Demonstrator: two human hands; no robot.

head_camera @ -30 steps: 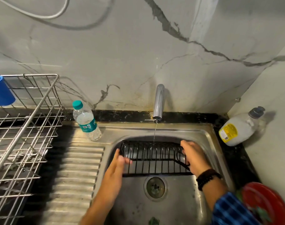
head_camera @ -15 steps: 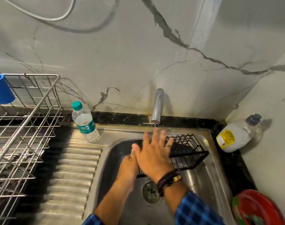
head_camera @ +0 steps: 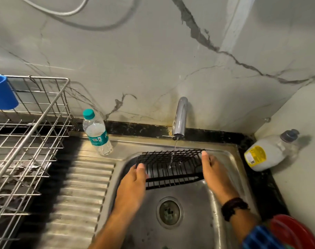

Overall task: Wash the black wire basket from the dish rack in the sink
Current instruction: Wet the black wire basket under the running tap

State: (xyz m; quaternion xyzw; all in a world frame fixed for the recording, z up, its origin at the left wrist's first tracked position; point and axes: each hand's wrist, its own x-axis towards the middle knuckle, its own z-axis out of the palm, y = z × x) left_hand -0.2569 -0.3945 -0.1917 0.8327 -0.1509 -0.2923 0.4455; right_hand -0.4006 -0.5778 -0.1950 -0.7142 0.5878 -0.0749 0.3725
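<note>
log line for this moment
step: rinse | black wire basket: in sink, under running tap | left hand, right hand: holding its ends

Black wire basket point(head_camera: 171, 169), rectangular, tilted, set crosswise at the back of the steel sink point(head_camera: 224, 152) basin

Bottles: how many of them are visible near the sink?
2. A clear plastic water bottle with a teal cap stands on the steel sink's back rim, left of the chrome tap. A white plastic bottle with a yellow label lies tilted by the right wall. None seems hidden.

Head-worn wide-angle view, facing forward and down, close above sink point(head_camera: 198, 194)
</note>
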